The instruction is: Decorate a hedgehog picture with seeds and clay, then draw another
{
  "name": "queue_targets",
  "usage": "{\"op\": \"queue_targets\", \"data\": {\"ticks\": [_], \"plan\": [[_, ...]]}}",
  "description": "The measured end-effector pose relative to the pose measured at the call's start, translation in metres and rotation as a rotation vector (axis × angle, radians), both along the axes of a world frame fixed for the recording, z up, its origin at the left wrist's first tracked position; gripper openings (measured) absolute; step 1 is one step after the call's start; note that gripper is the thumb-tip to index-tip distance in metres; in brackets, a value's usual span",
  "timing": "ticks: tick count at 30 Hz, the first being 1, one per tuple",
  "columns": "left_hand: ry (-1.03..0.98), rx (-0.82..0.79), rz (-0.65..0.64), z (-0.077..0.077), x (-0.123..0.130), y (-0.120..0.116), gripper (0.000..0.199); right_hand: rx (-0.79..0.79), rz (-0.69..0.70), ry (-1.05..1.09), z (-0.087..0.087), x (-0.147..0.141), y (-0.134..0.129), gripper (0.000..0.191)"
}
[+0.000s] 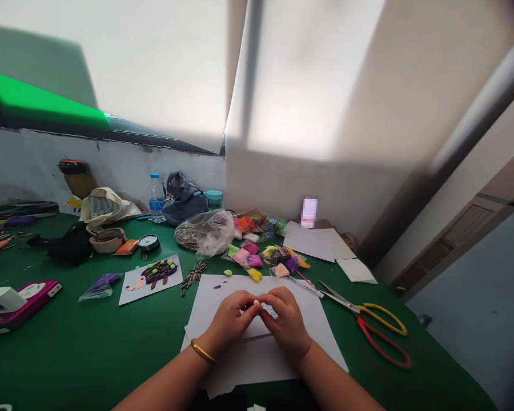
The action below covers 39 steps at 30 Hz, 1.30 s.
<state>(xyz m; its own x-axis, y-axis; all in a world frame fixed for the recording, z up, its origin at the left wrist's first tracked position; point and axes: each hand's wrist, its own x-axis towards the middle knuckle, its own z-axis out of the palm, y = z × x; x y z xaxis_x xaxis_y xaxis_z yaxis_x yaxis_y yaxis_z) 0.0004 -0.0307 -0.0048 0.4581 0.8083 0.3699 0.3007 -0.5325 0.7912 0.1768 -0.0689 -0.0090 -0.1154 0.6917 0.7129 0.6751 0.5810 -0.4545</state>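
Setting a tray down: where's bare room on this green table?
The widest bare green patch lies left of the white paper sheets, below the hedgehog picture card and right of the pink case. A smaller one sits right of the sheets, below the red-and-yellow scissors. Crowded: the far edge, with clay packets and a plastic bag.

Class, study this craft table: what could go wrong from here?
The small pale piece between the left hand and right hand could slip and drop. The open scissors lie near the right hand, so a careless reach might catch the blades. The yellow clay lump at the edge of the white paper might get knocked.
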Motion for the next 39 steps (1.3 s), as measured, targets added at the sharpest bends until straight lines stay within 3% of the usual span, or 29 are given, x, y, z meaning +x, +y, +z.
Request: {"op": "queue_targets", "data": {"ticks": [7, 18, 23, 29, 34, 39], "plan": [[-0.013, -0.01, 0.045, -0.0019, 0.0003, 0.0033, 0.032, 0.022, 0.018, -0.022, -0.0032, 0.0, 0.001, 0.02], [-0.026, -0.048, -0.007, -0.0003, -0.0009, 0.0018, 0.035, 0.005, 0.0, 0.014, -0.0069, 0.0019, 0.0015, 0.013], [-0.023, -0.016, 0.0, -0.0033, -0.0008, 0.0049, 0.037, 0.023, 0.04, -0.012, -0.0045, 0.0007, 0.0008, 0.031], [0.005, 0.01, -0.057, -0.0002, -0.0012, -0.0002, 0.036, 0.023, 0.035, -0.014, -0.0034, -0.0001, 0.0006, 0.014], [0.014, 0.0, -0.042, 0.0001, -0.0004, -0.0005, 0.03, 0.015, 0.009, 0.005, -0.008, -0.0005, 0.002, 0.01], [-0.015, 0.009, -0.006, -0.0038, -0.0001, 0.0014, 0.032, 0.013, 0.041, -0.03, -0.0067, -0.0008, 0.0009, 0.039]]}}
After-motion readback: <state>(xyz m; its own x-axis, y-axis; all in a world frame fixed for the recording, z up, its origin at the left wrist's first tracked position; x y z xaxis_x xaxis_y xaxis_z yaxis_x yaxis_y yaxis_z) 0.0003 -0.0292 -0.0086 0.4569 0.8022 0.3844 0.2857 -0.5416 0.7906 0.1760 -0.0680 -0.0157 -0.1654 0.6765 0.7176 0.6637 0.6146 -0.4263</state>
